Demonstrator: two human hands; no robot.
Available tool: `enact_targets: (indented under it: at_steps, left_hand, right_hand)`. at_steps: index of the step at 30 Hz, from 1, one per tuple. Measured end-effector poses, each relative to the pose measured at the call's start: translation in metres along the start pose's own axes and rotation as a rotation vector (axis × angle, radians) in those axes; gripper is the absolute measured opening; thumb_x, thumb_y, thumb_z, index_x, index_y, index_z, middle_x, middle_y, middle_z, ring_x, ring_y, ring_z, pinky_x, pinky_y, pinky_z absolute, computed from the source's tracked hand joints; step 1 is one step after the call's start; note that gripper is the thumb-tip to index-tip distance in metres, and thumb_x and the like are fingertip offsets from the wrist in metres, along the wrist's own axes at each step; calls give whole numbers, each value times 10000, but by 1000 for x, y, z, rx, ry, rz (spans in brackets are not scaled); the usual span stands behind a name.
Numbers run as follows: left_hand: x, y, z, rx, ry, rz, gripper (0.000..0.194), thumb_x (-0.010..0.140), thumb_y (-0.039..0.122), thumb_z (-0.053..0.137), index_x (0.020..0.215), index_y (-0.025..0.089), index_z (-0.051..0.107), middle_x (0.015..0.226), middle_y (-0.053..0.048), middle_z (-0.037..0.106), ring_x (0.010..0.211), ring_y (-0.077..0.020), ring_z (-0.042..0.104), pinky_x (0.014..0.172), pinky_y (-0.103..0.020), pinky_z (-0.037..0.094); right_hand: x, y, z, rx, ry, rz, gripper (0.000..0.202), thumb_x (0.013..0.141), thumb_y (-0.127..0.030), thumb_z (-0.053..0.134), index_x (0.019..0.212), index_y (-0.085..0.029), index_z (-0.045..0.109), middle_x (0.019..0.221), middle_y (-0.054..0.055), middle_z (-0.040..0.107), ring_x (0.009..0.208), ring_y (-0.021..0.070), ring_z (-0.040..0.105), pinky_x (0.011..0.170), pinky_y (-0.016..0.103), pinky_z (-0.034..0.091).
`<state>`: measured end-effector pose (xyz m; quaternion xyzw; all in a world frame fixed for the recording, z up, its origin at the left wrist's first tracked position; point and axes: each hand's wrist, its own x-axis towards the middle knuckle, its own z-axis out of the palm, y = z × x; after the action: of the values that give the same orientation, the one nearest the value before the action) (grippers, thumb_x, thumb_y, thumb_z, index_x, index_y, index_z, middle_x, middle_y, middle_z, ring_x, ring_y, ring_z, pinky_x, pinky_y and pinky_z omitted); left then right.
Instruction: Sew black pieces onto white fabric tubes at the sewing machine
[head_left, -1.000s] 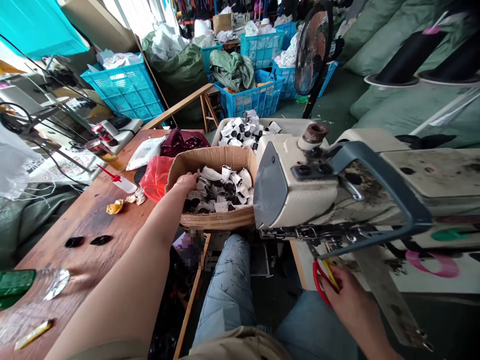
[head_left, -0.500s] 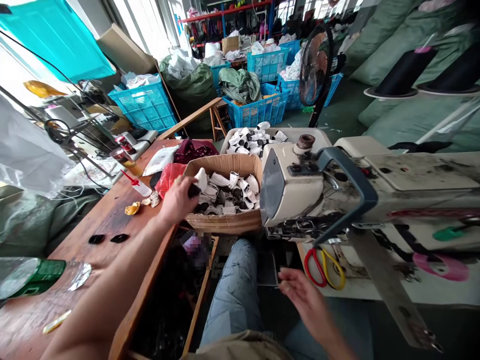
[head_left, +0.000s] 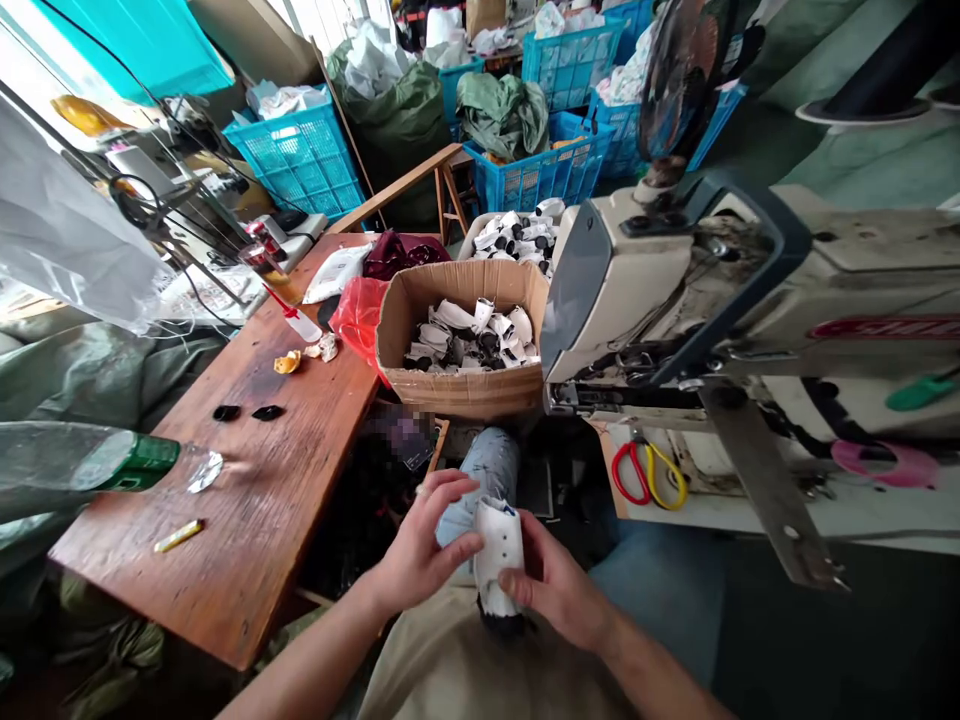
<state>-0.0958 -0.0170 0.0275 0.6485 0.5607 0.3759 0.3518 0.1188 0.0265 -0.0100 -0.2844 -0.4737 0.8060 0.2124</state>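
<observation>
A white tube-shaped piece with small dark holes and a black end is held above my lap. My right hand wraps round it from the right, thumb across its front. My left hand is at its left side, with the thumb by the piece and the fingers spread apart over its top edge. Beyond the hands, a cardboard box holds several similar white and black pieces. To its right is a sewing machine.
A wooden table at the left carries a plastic bottle, a yellow lighter and two black pieces. Red and yellow scissors lie by the machine. Behind are blue crates and a fan.
My left hand has come back from the box to my lap. My right hand has moved left and closed round the white piece. The view has tilted down.
</observation>
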Motion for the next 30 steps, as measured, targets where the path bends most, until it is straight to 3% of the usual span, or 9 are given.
enact_targets:
  at_steps: [2, 5, 7, 11, 15, 18, 21, 27, 30]
  left_hand:
    - [9, 1, -2, -188, -157, -65, 338, 932, 408, 659, 1202, 212, 601, 1183, -120, 576, 1093, -252, 579, 901, -383, 563]
    - [12, -3, 8, -342, -258, -148, 269, 927, 417, 670, 1041, 185, 596, 1060, -81, 561, 952, -187, 571, 765, -280, 556]
    - [10, -7, 15, -403, -295, -177, 257, 943, 423, 647, 983, 179, 579, 1026, -72, 560, 917, -172, 559, 739, -264, 530]
    - [8, -15, 21, -555, -351, -162, 267, 953, 446, 628, 957, 182, 587, 1053, -85, 581, 986, -193, 561, 845, -315, 508]
    - [11, -15, 27, -663, -397, -215, 373, 879, 528, 692, 977, 193, 562, 1056, -72, 586, 885, -167, 569, 749, -291, 498]
    - [11, -12, 30, -458, -336, -217, 388, 834, 508, 735, 988, 185, 585, 1009, -61, 599, 841, -167, 559, 690, -270, 482]
    - [7, -10, 30, -157, -285, -125, 257, 898, 415, 671, 1000, 179, 651, 961, -58, 643, 880, -194, 599, 796, -307, 506]
    - [-1, 3, 23, 246, -313, -69, 226, 946, 307, 613, 1116, 177, 686, 1221, -129, 658, 1032, -273, 665, 916, -397, 547]
    - [0, 5, 10, 271, -350, 19, 174, 936, 267, 609, 1043, 169, 704, 1255, -138, 639, 1066, -292, 645, 965, -431, 524]
  right_hand:
    - [-12, 8, 6, 30, -8, 20, 777, 807, -588, 765, 1405, -234, 419, 1256, 115, 620, 1079, 265, 642, 895, 390, 553]
    - [-25, 11, 5, -56, 76, 25, 889, 840, -604, 728, 1533, -284, 275, 1396, 143, 525, 1097, 260, 648, 880, 396, 575]
    - [-29, 4, -4, -220, 127, -30, 734, 922, -569, 643, 1536, -304, 339, 1469, 142, 452, 1192, 261, 607, 931, 393, 563]
    - [-25, -25, -29, -531, 58, -108, 323, 968, -474, 606, 1169, -236, 690, 1295, 110, 567, 1168, 230, 598, 932, 329, 550]
    - [-11, -48, -38, -756, 30, -75, 232, 897, -439, 706, 877, -209, 687, 991, 45, 606, 839, 163, 610, 757, 280, 532]
    - [-5, -47, -33, -881, 79, -69, 244, 919, -406, 665, 784, -207, 623, 914, 32, 578, 763, 153, 576, 693, 277, 500]
    - [-4, -40, -27, -925, 68, -97, 259, 938, -390, 625, 755, -210, 593, 903, 38, 573, 746, 152, 575, 658, 266, 493]
    - [-4, -37, -19, -1056, 43, -221, 249, 959, -374, 586, 764, -229, 638, 912, 64, 597, 774, 167, 610, 672, 263, 519]
    - [-2, -40, -15, -1073, 4, -192, 255, 951, -403, 605, 764, -240, 666, 910, 74, 598, 771, 175, 610, 666, 272, 522]
